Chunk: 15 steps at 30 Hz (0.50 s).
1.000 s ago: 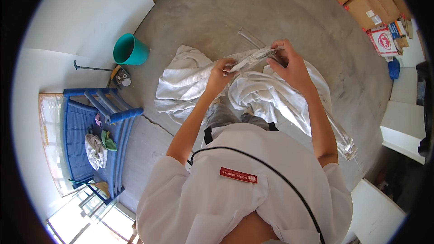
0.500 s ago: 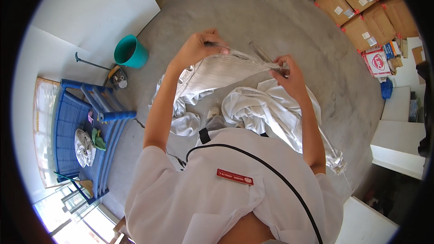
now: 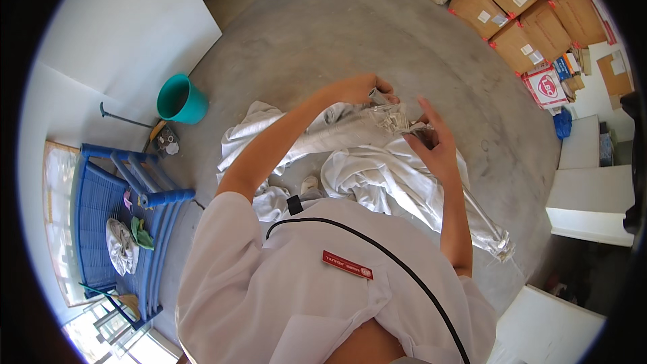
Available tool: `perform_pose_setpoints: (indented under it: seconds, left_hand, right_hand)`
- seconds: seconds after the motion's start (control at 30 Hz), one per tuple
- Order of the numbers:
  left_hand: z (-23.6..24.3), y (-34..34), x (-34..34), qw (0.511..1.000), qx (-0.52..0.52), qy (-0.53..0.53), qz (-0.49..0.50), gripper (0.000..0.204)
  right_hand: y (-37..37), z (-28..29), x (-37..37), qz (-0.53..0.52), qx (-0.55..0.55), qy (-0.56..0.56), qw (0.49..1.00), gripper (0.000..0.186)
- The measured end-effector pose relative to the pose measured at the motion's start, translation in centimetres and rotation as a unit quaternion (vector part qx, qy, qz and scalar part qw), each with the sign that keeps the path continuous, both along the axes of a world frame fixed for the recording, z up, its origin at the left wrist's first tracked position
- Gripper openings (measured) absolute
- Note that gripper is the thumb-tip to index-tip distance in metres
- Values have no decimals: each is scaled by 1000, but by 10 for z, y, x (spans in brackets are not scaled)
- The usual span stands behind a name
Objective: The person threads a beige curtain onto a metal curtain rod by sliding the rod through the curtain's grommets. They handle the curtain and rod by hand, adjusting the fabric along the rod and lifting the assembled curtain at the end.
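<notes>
One white curtain (image 3: 337, 136) lies partly rumpled on the concrete floor (image 3: 323, 34), its crinkled edge (image 3: 394, 121) raised. The left hand (image 3: 370, 87) clamps that edge; whether the right hand (image 3: 438, 145) pinches it is unclear. Satiny folds look light, limp and slippery, best held by the stiffer edge.
</notes>
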State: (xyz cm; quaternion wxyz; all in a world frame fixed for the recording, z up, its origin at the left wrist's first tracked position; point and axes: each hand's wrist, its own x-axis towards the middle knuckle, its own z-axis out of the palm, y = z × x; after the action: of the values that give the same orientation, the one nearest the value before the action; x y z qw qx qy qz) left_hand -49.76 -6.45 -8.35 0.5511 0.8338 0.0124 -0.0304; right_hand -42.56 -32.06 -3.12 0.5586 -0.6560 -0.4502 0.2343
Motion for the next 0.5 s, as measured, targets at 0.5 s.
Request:
perform_pose_setpoints:
  seconds: [0.5]
  left_hand:
    - [-32, 60, -69, 948, -305, -17, 92, 70]
  right_hand:
    - [-1, 28, 23, 15, -30, -66, 997, 39]
